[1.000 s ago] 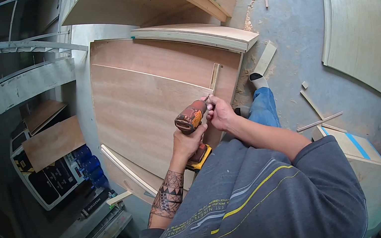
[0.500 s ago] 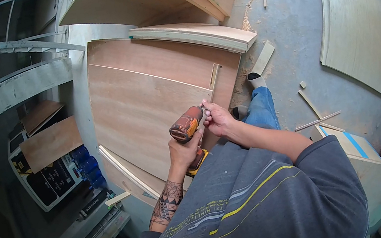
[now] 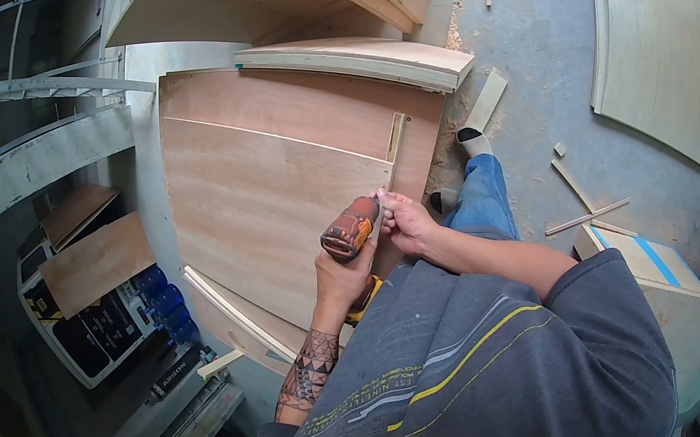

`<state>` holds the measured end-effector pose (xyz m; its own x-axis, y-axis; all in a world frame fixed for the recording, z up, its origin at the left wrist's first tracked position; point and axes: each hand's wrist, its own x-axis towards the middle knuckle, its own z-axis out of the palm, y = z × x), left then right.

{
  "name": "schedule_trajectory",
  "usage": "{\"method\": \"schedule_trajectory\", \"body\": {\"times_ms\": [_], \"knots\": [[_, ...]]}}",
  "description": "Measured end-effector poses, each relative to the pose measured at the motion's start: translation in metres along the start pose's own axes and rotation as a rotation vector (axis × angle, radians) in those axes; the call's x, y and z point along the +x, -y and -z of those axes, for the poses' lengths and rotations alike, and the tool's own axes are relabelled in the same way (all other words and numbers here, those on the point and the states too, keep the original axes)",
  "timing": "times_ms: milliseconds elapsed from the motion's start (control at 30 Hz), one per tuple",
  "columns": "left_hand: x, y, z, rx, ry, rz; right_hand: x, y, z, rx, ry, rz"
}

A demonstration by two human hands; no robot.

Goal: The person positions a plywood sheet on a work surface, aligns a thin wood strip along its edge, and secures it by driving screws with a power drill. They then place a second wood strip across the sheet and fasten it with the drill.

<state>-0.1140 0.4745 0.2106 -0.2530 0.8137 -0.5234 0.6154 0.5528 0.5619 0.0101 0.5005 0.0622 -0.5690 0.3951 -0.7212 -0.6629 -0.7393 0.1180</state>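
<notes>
My left hand (image 3: 345,279) is wrapped around the handle of a worn red-and-orange cordless drill (image 3: 352,228). Its yellow base shows below my wrist, partly hidden by my shirt. The drill's nose points up and right, close to the fingers of my right hand (image 3: 409,223). Those fingers are pinched together at the front of the drill; whatever they hold is too small to make out. Both hands are over a large plywood panel (image 3: 269,176), near the corner where a narrow wooden strip (image 3: 396,137) lies.
A thick panel (image 3: 352,63) lies along the far side, with a wooden cabinet (image 3: 267,1) behind it. My foot (image 3: 473,142) is beside a wood offcut (image 3: 487,100) and sawdust. A large sheet (image 3: 661,27) lies at right, a taped wooden box (image 3: 655,269) nearer. A metal railing (image 3: 28,175) stands left.
The drill and both hands have shifted slightly right in the view, and the surroundings have shifted a little too. My grips look the same.
</notes>
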Motion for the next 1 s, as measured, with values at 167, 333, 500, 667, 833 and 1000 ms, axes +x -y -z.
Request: {"method": "schedule_trajectory", "body": {"times_ms": [167,333,500,667,833,1000], "knots": [[0.0,-0.005,0.001,0.014,0.001,-0.017,0.001,0.0,-0.001,-0.009,-0.027,0.004],[0.006,-0.017,0.005,0.101,0.022,-0.004,0.0,0.004,0.006,-0.177,-0.138,0.016],[0.011,-0.041,0.013,0.053,0.087,0.238,-0.03,0.065,0.005,-1.665,-0.126,1.157],[0.012,-0.037,0.015,0.047,0.095,0.158,-0.007,0.133,-0.005,-2.219,0.374,1.464],[0.011,-0.033,0.014,0.089,0.088,0.134,0.027,0.155,0.004,-2.264,0.649,1.289],[0.011,-0.033,0.014,0.073,0.089,0.125,0.031,0.16,0.006,-2.099,0.748,1.25]]}}
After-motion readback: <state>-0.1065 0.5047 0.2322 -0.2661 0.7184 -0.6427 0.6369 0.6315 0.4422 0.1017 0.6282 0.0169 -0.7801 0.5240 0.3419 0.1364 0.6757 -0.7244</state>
